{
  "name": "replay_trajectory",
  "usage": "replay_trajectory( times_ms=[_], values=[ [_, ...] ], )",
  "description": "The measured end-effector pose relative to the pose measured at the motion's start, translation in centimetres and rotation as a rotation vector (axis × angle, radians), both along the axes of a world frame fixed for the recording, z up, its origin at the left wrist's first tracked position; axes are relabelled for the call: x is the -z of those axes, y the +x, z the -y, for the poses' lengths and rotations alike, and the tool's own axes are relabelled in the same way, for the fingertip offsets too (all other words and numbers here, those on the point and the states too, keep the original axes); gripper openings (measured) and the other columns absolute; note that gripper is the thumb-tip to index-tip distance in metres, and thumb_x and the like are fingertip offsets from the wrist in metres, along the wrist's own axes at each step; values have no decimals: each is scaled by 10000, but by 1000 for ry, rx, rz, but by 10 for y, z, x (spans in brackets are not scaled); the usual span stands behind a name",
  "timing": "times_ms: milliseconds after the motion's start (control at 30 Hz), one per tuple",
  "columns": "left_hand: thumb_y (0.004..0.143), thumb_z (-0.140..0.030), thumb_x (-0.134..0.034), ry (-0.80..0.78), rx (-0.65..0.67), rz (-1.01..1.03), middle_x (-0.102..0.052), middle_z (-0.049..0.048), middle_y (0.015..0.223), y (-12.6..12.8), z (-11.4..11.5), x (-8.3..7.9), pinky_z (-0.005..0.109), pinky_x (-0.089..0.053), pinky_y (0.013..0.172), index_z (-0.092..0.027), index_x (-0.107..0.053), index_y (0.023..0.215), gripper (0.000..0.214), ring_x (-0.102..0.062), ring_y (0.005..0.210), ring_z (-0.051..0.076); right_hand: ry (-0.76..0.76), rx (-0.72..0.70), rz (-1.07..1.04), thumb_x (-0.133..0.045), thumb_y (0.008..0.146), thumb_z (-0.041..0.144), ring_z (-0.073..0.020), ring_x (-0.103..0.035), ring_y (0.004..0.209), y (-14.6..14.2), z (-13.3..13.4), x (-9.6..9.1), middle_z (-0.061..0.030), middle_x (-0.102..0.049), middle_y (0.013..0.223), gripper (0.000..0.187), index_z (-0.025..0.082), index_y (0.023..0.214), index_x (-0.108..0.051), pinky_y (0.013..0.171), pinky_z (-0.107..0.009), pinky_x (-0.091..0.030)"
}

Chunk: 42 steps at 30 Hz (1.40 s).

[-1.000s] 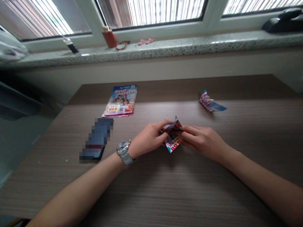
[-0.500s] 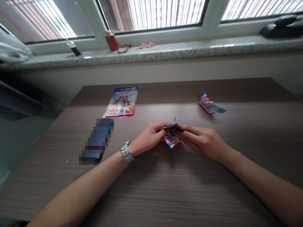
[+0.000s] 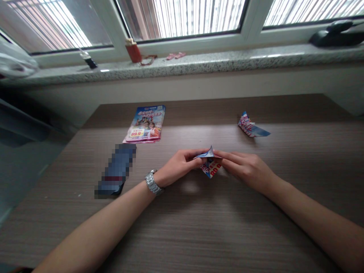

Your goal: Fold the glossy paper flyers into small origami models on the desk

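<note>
A small folded piece of printed flyer paper [image 3: 209,165] lies at the middle of the wooden table [image 3: 199,227]. My left hand [image 3: 178,168], a metal watch on its wrist, pinches the paper's left side. My right hand [image 3: 247,170] pinches its right side, fingers pressed together. The paper's top flap stands up between the two sets of fingertips, and red digits show on its lower corner.
A stack of colourful flyers [image 3: 146,124] lies at the back left of the table. A phone [image 3: 116,175] lies left of my left wrist. Another folded paper piece [image 3: 251,126] sits at the back right. The stone windowsill [image 3: 199,64] carries a red cup [image 3: 134,50] and small items.
The folded paper has been pressed lower and flatter between my fingers. Both hands stay at the same spot on the table.
</note>
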<state>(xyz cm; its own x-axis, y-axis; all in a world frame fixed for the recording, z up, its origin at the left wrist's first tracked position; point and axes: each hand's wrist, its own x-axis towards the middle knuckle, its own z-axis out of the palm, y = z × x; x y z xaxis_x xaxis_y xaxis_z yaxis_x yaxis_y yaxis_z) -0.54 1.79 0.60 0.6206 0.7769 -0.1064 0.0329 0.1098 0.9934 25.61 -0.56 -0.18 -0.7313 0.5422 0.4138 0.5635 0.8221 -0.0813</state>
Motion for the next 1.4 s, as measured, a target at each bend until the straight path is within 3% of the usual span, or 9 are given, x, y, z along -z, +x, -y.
replay_trajectory(
  times_ms=[67, 167, 400, 500, 600, 767, 933, 1200, 1400],
  values=[
    [952, -453, -625, -62, -8, 34, -680, 140, 1291, 0, 0, 0, 396, -528, 1027, -180, -667, 1302, 446, -657, 1185, 257, 16, -1, 13, -518, 965, 86, -258, -709, 1073, 0, 0, 0, -118, -638, 1386, 383, 187, 1324, -606, 851, -380, -615],
    [995, -605, -435, -162, -48, 95, -687, 179, 1261, 1, 1, 0, 436, -521, 1020, -120, -666, 1297, 616, -653, 1180, 289, 34, -9, 42, -522, 968, 100, -255, -713, 1048, 1, 0, 2, -120, -619, 1410, 362, 176, 1311, -608, 818, -375, -612],
    [958, -416, -617, 15, -108, -15, -653, 104, 1344, 1, 1, 0, 386, -492, 1046, -183, -645, 1322, 433, -619, 1227, 268, -46, -4, -32, -479, 992, 148, -239, -737, 1006, -2, 2, 3, -110, -533, 1497, 320, 241, 1292, -540, 787, -353, -598],
    [958, -361, -624, 111, -146, -64, -671, 87, 1317, 0, 0, 1, 367, -488, 1045, -198, -651, 1307, 387, -627, 1212, 243, -212, 57, -257, -473, 994, 168, -212, -747, 973, -6, 5, 4, -111, -634, 1394, 264, 249, 1244, -503, 779, -321, -593],
    [962, -315, -618, 186, -162, -98, -666, 78, 1322, 0, 0, 3, 348, -481, 1051, -199, -651, 1299, 357, -629, 1203, 222, -461, 222, -439, -507, 1003, 289, -177, -747, 803, -12, 7, 2, -91, -755, 1139, 225, 227, 1218, -523, 693, -281, -580],
    [961, -254, -612, 233, -164, -62, -656, 72, 1328, 4, 2, 3, 324, -484, 1039, -202, -637, 1302, 345, -634, 1182, 204, -787, 343, -567, -529, 987, 458, -136, -646, 565, -21, 6, -3, -7, -709, 712, 308, 207, 1116, -652, 519, -239, -498],
    [966, -266, -611, 144, -133, 13, -680, 100, 1249, 5, 3, 3, 317, -521, 968, -204, -520, 1411, 458, -671, 1086, 198, -1019, 333, -706, -610, 935, 474, -126, -635, 578, -24, 4, -1, -11, -710, 735, 344, 186, 1113, -672, 525, -231, -526],
    [963, -346, -620, 119, -168, 37, -648, 146, 1295, 4, 3, 3, 330, -560, 937, -178, -497, 1396, 480, -657, 1139, 230, -1056, 363, -824, -663, 897, 478, -149, -665, 632, -22, 1, 2, -38, -747, 807, 357, 190, 1105, -690, 540, -254, -559],
    [941, -470, -617, 147, -267, -103, -717, 90, 996, 6, 4, 2, 288, -606, 770, -129, -665, 1044, 359, -707, 865, 185, -1016, 381, -888, -671, 894, 461, -146, -660, 615, -21, -1, 0, -31, -742, 786, 319, 196, 1071, -698, 526, -251, -555]
  ],
)
